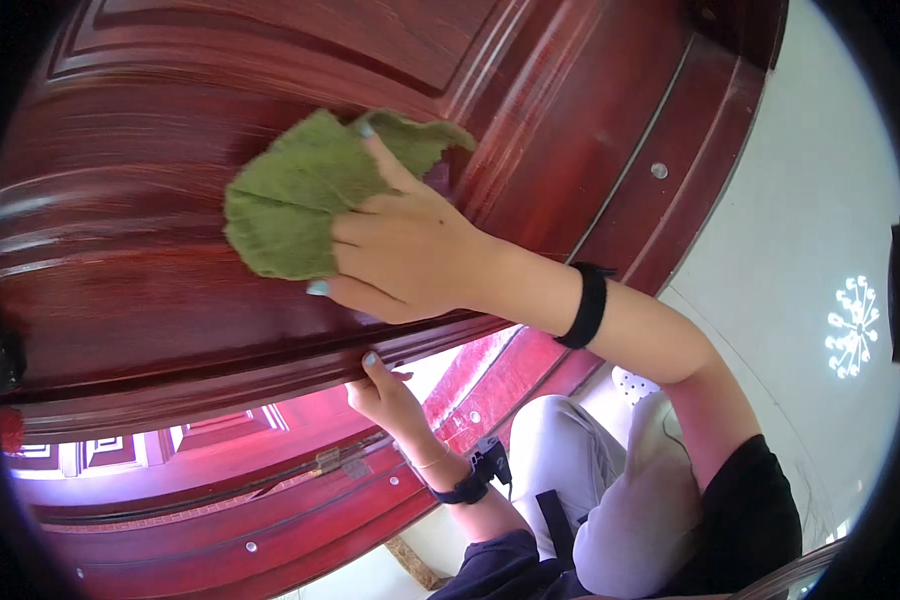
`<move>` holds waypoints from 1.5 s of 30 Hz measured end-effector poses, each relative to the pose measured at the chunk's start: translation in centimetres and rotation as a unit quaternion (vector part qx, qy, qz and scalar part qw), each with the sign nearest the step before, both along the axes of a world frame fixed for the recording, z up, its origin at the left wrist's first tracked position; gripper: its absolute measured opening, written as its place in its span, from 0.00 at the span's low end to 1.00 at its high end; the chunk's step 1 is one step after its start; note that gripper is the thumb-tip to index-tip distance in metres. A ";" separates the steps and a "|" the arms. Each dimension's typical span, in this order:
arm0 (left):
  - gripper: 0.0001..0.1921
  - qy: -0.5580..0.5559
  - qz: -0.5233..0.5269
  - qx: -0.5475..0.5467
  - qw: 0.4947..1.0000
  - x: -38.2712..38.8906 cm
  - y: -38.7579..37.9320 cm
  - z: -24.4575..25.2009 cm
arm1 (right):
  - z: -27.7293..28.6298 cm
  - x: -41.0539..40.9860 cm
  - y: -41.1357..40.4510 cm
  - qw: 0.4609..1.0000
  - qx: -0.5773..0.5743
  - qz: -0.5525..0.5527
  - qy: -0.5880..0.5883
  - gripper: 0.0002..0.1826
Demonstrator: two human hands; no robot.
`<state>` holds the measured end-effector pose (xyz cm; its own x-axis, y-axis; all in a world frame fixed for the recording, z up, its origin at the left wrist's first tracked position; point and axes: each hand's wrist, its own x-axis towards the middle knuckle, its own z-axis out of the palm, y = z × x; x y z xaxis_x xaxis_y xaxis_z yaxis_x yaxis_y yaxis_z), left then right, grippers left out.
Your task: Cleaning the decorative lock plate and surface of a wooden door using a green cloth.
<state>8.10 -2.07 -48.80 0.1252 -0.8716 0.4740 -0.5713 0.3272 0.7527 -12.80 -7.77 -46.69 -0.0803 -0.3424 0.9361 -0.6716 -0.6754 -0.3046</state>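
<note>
My right hand (412, 247) presses a crumpled green cloth (292, 202) against the glossy dark red wooden door (157, 300), just below a raised panel. Its thumb and fingers are spread over the cloth, with some fingertips hidden in the folds. Lower down, my left hand (390, 397) holds the door's edge, its thumb on the near face and most of its fingers out of sight behind. A black band is on my right wrist, and a black strap with a small device (487, 465) is on the left.
A red wooden door frame (645, 195) with round metal caps runs beside the door. A metal hinge (337, 463) shows beyond the door's edge. My bent knees in pale trousers (562, 435) are close by. The pale glossy floor (765, 247) reflects a lit chandelier.
</note>
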 end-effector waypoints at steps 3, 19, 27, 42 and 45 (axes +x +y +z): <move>0.16 -0.014 0.004 0.007 1.000 0.1 0.3 1.1 | 1.6 0.4 -0.8 0.993 -0.092 -0.017 -0.068 0.16; 0.17 -0.032 0.053 0.079 0.995 -0.1 0.7 1.6 | 7.6 -11.3 -4.6 0.908 -0.013 -0.318 -0.271 0.19; 0.17 -0.045 0.034 0.083 0.995 0.9 0.1 0.5 | 8.9 -16.1 -4.3 0.931 -0.046 -0.357 0.058 0.18; 0.19 -0.062 0.022 0.120 0.991 0.9 0.8 2.6 | 21.6 -9.6 -2.7 0.959 -0.119 -0.238 0.095 0.15; 0.21 -0.077 0.027 0.122 0.989 1.2 1.0 3.3 | 22.5 -9.1 -2.1 0.971 -0.075 -0.229 -0.004 0.16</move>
